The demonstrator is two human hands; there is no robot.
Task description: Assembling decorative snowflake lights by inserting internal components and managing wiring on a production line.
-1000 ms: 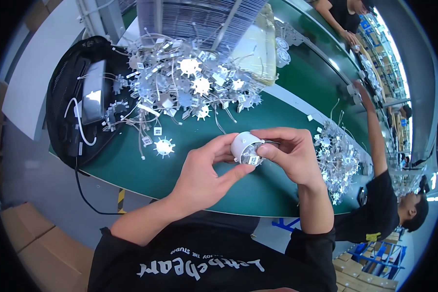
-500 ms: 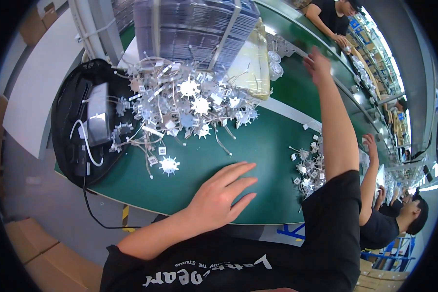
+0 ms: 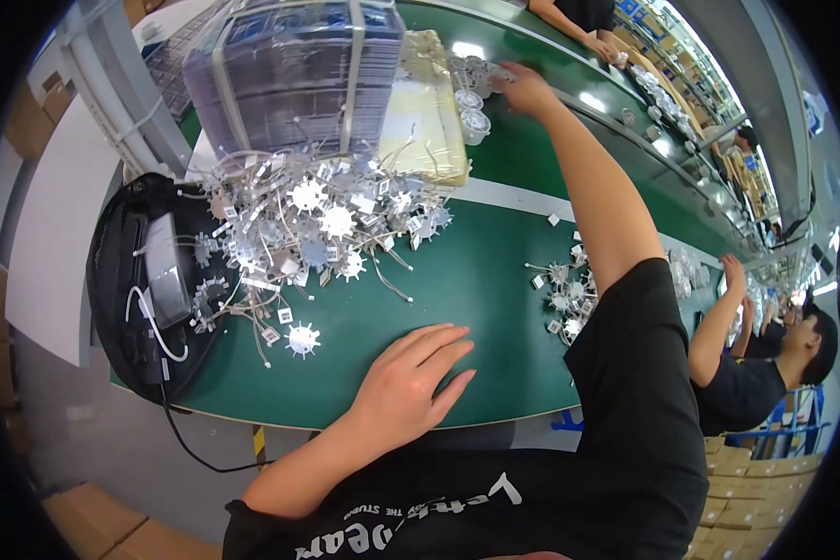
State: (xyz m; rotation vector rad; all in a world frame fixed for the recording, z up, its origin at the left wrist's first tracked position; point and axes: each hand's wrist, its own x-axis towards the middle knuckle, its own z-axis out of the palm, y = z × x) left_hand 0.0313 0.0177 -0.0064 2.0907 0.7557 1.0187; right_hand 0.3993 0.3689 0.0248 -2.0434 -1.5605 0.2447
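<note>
My left hand (image 3: 411,383) rests above the green tabletop near its front edge, fingers stretched and a little apart, holding nothing. My right hand (image 3: 525,91) reaches far across the bench, beside several clear round plastic cups (image 3: 474,123). Motion smears its fingers, so their grip does not show. Left of centre lies a big heap of star-shaped metal pieces with wires and small white connectors (image 3: 336,222). One single star piece (image 3: 302,341) sits apart, in front of the heap. A smaller pile of similar pieces (image 3: 569,297) lies under my right arm.
A strapped stack of purplish trays (image 3: 289,89) stands behind the heap, with a yellowish wrapped pack (image 3: 425,121) beside it. A black bag (image 3: 126,280) carries a silver device and white cable. Beyond runs a conveyor line (image 3: 616,131); co-workers (image 3: 756,364) work along it.
My right hand has moved left to the clear plastic cups. The view has shifted, so the bench things sit further left and slightly lower. My left hand stays near the front edge.
</note>
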